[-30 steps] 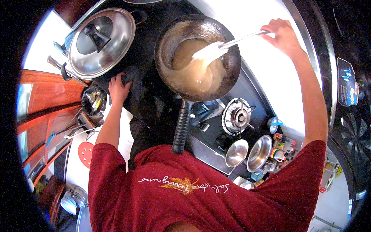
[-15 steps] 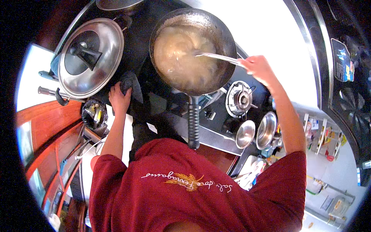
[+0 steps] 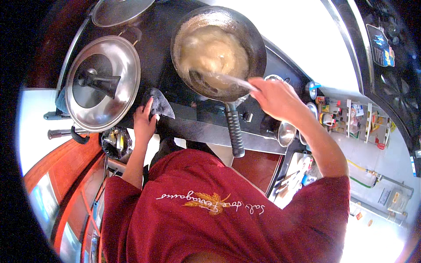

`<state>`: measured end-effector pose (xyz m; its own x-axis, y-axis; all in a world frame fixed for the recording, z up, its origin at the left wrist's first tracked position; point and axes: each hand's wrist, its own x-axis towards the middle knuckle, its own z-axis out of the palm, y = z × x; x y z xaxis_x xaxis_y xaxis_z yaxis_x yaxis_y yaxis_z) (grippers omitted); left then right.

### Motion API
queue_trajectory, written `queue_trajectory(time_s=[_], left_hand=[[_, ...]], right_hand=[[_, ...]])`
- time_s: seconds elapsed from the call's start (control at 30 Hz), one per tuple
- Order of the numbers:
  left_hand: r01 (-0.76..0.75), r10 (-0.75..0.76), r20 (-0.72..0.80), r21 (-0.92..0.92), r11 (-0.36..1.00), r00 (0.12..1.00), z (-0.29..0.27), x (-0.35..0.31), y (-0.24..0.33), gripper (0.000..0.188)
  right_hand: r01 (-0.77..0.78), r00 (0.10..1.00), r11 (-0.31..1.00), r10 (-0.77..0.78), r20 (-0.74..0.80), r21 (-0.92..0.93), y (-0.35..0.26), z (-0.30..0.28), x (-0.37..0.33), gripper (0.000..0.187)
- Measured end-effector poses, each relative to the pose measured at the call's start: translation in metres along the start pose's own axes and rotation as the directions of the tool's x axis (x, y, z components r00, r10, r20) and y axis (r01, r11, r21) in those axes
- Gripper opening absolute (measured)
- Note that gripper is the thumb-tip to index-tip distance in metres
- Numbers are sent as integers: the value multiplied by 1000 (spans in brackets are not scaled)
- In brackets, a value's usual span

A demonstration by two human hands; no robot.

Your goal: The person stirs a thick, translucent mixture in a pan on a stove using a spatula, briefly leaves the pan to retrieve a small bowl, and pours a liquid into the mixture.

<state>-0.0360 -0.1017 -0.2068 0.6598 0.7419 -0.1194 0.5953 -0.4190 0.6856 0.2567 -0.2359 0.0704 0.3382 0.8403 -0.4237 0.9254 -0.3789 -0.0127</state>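
Note:
My right hand (image 3: 276,98) is closed around the handle of a long metal cooking utensil (image 3: 234,80). Its far end dips into cloudy, light brown liquid (image 3: 215,46) in a dark wok (image 3: 254,48); the liquid hides the shape of its head. The wok's ribbed black handle (image 3: 234,131) points toward me, with no hand on it. At the counter's front edge, my left hand (image 3: 144,122) has a grey cloth (image 3: 161,104) between thumb and fingers. Left of that hand rests a large steel lid (image 3: 125,79) with a black knob.
A second lid (image 3: 120,11) lies at the far left. A bin lined with a black bag (image 3: 116,142) stands below the left hand. Near my right forearm are a small metal bowl (image 3: 287,133) and a partly covered burner (image 3: 275,79). Shelves with packages (image 3: 359,114) stand at the right.
My right hand has drawn the utensil toward me, to the near side of the wok. My left hand and the cloth have shifted slightly right; the cloth looks more spread. The whole view has shifted.

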Motion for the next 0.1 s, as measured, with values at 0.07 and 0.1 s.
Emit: queue_trajectory(time_s=[0.07, 0.1], left_hand=[[-49, 49, 3, 78, 996, 999, 4, 2, -9, 68], [1, -4, 48, 66, 998, 999, 5, 4, -13, 71]], right_hand=[[-217, 972, 975, 220, 81, -38, -3, -6, 33, 30], [-247, 967, 969, 246, 64, 5, 6, -9, 42, 32]])
